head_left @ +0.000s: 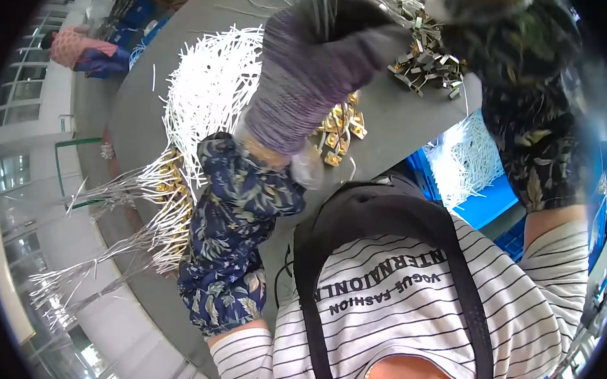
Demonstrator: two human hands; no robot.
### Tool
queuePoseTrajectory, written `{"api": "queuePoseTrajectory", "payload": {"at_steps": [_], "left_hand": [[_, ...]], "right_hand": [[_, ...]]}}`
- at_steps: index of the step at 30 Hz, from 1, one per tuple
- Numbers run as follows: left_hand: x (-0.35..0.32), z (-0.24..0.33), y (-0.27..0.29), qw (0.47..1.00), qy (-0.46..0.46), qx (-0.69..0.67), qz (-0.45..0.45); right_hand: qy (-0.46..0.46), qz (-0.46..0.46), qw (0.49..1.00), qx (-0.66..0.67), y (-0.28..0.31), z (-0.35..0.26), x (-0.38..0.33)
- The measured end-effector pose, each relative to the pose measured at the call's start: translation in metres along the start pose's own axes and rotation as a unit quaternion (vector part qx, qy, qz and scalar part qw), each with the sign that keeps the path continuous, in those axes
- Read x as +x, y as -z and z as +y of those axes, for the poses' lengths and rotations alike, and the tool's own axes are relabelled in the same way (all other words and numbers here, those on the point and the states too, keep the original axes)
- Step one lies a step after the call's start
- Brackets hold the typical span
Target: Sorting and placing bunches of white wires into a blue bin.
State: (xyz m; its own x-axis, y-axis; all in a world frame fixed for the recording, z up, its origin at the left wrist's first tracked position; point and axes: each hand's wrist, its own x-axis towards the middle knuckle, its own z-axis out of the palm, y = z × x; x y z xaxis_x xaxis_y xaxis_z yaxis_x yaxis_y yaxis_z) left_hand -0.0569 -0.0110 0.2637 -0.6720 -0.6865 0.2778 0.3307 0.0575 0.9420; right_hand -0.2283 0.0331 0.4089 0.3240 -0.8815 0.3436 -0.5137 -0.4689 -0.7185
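Observation:
My left hand (309, 73), in a purple-grey knit glove, is raised close to the camera and closed around a thin bundle of grey metal wires (323, 9) that points up toward the top edge. A dark blue floral sleeve cover (236, 234) wraps that forearm. My right hand (474, 5), also gloved, is cut off by the top edge above a dark floral sleeve cover (534, 112); its fingers are hidden. Below the left hand lie small gold clips (337, 129), and a heap of grey metal clips (427, 59) sits near the right hand.
On the grey table (136, 112) lies a wide pile of white strips (213, 89). Bundles of silver wires with gold ends (158, 209) hang over its left edge. A blue crate (485, 202) holding white strips stands at the right. Another person (84, 51) is at the far left.

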Motion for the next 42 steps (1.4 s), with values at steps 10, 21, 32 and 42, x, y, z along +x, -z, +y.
{"api": "queuePoseTrajectory", "payload": {"at_steps": [10, 21, 32, 42], "left_hand": [[0.020, 0.051, 0.014, 0.977, -0.058, 0.076, 0.192], [0.006, 0.030, 0.068, 0.988, -0.038, 0.068, 0.136], [0.039, 0.018, 0.159, 0.911, 0.011, -0.173, -0.375], [0.017, 0.018, 0.183, 0.960, 0.022, -0.150, -0.237]], "right_hand": [[-0.033, 0.012, 0.999, 0.005, 0.003, 0.004, -0.011], [-0.047, -0.076, 0.995, 0.047, -0.049, 0.081, -0.022], [-0.263, -0.090, 0.954, 0.114, -0.309, 0.199, -0.098], [-0.048, -0.157, 0.949, 0.269, -0.350, 0.217, -0.140]]}}
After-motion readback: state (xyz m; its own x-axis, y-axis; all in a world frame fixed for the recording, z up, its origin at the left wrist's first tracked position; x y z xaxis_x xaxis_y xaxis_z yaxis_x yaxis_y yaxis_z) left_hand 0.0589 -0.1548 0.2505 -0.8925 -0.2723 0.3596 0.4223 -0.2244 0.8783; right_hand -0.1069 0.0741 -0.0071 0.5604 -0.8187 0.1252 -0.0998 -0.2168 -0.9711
